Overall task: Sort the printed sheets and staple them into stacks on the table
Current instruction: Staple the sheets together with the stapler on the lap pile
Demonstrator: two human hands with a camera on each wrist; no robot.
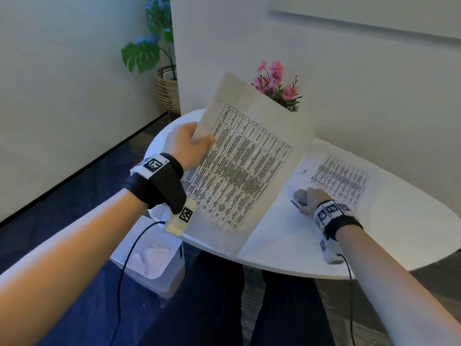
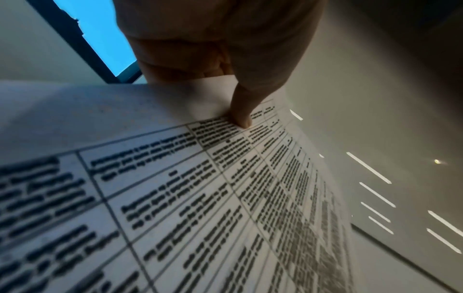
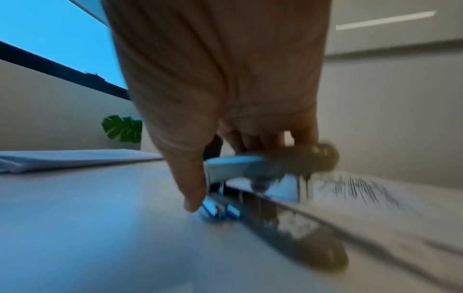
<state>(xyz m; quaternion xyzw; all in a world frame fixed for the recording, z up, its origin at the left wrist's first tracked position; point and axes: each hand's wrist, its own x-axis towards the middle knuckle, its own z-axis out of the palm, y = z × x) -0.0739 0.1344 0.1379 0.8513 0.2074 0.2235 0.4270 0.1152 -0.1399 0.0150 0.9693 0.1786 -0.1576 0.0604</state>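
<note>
Left hand (image 1: 185, 146) first: I see it pinching a set of printed sheets (image 1: 239, 168) at their top edge, thumb on the printed face and fingers behind, holding them tilted above the near-left part of the table (image 1: 287, 236). On the left wrist view the thumb (image 2: 241, 111) presses right beside the table grid. My right hand (image 1: 313, 199) is down on the tabletop with its fingers curled round the stapler (image 1: 299, 196); the right wrist view, though blurred, shows the stapler (image 3: 273, 178) gaping, its base on the table just beside another printed set (image 1: 336, 181) lying flat.

I judge the job partway along: one set lies on the table, whether stapled I cannot tell, and the lifted set looks unfastened. A further low stack of paper (image 3: 75, 158) shows on the right wrist view, probably unsorted.

Under it all is a white, smooth, rounded table against a pale wall, with pink flowers (image 1: 277, 83) at its far edge. On the dark floor stand a white bin (image 1: 152, 265) and a leafy plant (image 1: 149, 43) in a wicker basket (image 1: 168, 88).
</note>
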